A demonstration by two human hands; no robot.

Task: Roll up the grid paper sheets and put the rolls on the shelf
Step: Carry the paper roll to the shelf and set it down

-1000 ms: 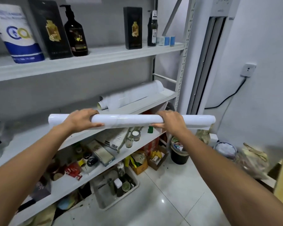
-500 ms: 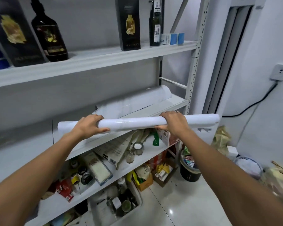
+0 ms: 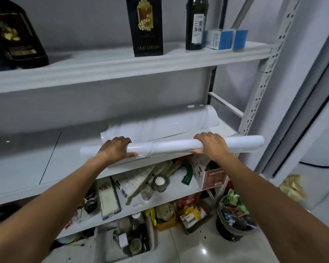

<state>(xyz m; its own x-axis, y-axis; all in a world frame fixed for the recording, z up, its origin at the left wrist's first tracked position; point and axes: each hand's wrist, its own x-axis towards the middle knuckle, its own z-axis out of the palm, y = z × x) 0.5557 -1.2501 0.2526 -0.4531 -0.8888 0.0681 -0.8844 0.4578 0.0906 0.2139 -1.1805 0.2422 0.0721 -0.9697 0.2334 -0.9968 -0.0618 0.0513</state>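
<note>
White grid-paper roll [image 3: 171, 146], gripped from above by my left hand [image 3: 115, 149] and right hand [image 3: 211, 145], hangs at the front edge of the middle shelf [image 3: 27, 164]. Its right end overhangs that shelf's upright [image 3: 257, 97]; I judge it may snag there, or roll off once released.

Top edge cropping the black box [image 3: 147, 25] and green bottle [image 3: 197, 21], dark bottle [image 3: 17, 38] cut by the corner, left hand [image 3: 116, 149] and right hand [image 3: 211, 147] with fingertips hidden behind the paper roll [image 3: 171, 147] — shelved rolls [image 3: 169, 122] blurred at their left ends.
</note>
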